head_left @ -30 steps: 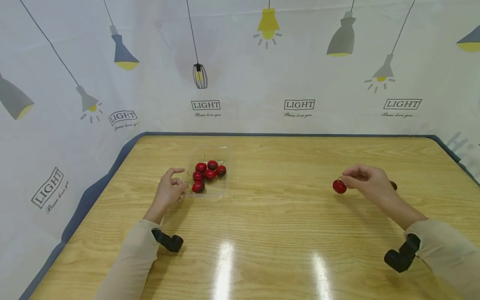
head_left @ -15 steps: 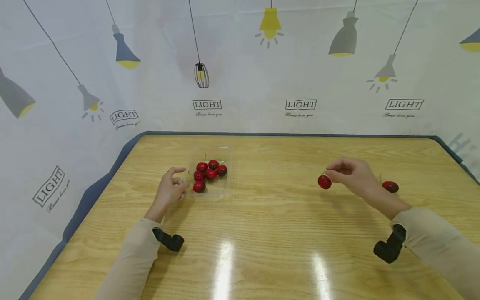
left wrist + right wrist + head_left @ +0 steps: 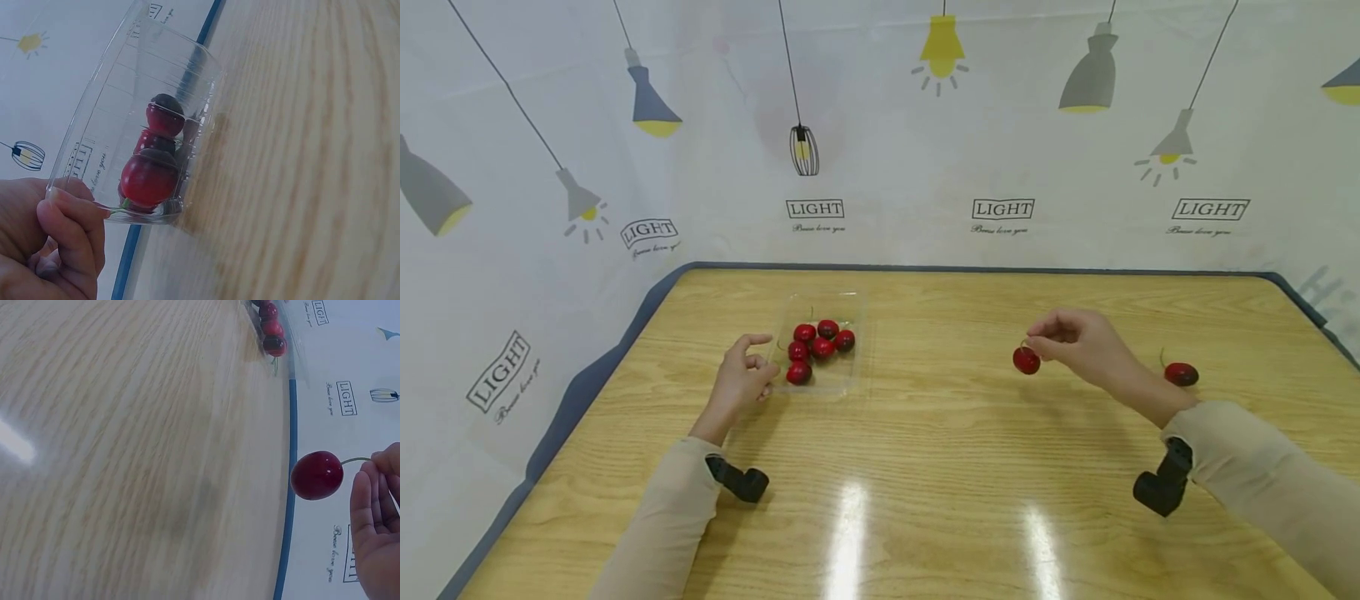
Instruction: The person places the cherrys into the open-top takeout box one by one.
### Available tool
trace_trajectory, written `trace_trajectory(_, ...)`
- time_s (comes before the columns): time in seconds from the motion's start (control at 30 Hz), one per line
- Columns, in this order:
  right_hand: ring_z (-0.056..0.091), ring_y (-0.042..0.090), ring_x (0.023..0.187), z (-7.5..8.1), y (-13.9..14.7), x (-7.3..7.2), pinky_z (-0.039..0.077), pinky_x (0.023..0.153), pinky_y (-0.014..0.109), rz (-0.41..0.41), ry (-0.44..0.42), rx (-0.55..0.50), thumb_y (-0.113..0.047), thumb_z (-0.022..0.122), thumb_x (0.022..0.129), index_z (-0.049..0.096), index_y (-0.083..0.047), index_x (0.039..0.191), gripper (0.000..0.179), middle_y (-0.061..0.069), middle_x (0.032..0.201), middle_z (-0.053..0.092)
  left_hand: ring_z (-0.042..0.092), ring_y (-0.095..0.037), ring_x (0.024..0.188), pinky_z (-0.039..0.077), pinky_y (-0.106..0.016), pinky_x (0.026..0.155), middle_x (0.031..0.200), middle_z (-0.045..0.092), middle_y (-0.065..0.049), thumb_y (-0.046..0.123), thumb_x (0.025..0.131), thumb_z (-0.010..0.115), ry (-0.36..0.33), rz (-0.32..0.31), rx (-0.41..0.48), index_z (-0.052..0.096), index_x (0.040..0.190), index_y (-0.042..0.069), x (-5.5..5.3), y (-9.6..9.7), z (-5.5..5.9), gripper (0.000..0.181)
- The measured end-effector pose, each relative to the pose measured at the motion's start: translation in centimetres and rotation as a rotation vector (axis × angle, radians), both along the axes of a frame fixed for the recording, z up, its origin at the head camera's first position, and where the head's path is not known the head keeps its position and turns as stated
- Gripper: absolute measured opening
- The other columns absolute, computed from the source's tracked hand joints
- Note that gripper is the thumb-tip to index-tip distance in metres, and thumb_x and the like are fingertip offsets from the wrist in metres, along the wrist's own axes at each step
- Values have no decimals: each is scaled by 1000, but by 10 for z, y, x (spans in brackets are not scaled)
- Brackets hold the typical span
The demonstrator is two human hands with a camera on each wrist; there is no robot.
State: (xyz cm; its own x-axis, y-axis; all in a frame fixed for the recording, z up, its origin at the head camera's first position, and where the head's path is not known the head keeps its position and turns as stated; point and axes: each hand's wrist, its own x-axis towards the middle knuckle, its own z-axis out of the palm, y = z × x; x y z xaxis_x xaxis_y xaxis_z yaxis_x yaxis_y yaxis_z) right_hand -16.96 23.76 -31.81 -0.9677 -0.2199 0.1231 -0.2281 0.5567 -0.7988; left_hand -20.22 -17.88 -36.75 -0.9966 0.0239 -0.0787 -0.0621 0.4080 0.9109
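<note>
A clear plastic box (image 3: 855,375) with several dark red cherries (image 3: 823,348) inside stands at the left of the table. My left hand (image 3: 742,383) pinches its near left rim between thumb and fingers, as the left wrist view shows the clear wall (image 3: 94,112) at the fingertips. Over the table, right of the middle, my right hand (image 3: 1078,342) holds one cherry (image 3: 1026,360) by its thin green stem. In the right wrist view that cherry (image 3: 317,475) hangs free of the fingers, its stem pinched at the tips.
Another cherry (image 3: 1182,374) with its stem up lies on the wooden table (image 3: 940,433), right of my right hand. A white curtain (image 3: 887,125) printed with lamps rises behind the table's dark blue edge (image 3: 970,268).
My right hand has moved left with the cherry by its stem, uncovering the cherry lying at the right. My left hand stays at the box.
</note>
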Motion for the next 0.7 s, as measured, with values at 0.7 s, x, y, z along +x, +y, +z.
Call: trace_trajectory(0.7,56,13,68,40,-36,-25,46,60,23,72,136,-40,-19,59,85,60,1,93,21,13,85,60,41,-10,42,36,-22,41,62,43,-2,-2,83,47,3,-2,13,33,130,3,0,-1,-1,49)
